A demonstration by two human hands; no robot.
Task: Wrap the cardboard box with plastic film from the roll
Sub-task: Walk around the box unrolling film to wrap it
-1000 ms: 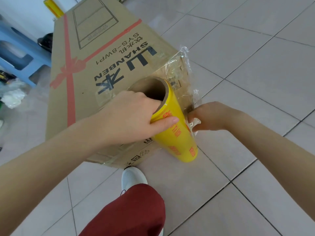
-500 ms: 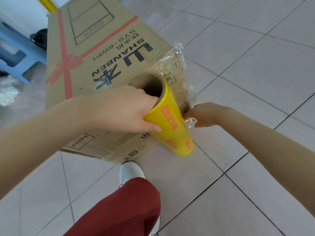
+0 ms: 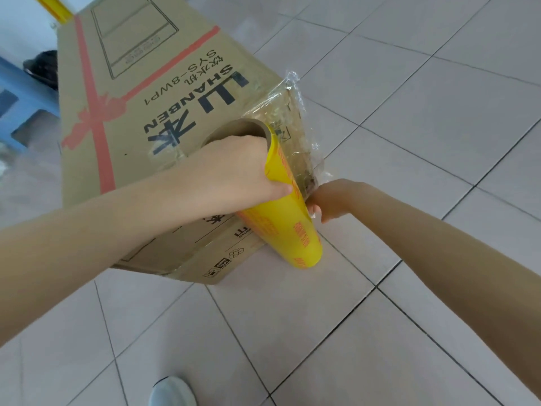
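Observation:
A long brown cardboard box [image 3: 140, 92] with a red ribbon print and black lettering lies on the tiled floor. A yellow roll of plastic film [image 3: 288, 230] stands tilted against the box's near right corner. My left hand [image 3: 234, 174] grips the roll near its open top. Clear crinkled film [image 3: 288, 127] clings to the box's right side at that corner. My right hand [image 3: 333, 200] is closed on the film's loose edge just right of the roll, low on the corner.
A blue plastic stool [image 3: 17, 101] stands at the left behind the box, with a dark object [image 3: 42, 67] beside it. Another yellow roll [image 3: 52, 7] pokes up at the top left. My white shoe [image 3: 172, 391] is on the pale floor tiles near the bottom edge.
The view has shifted back from the box; my leg dropped out of sight. The roll has slid lower along the corner, and my right hand stays pinched on the film beside it.

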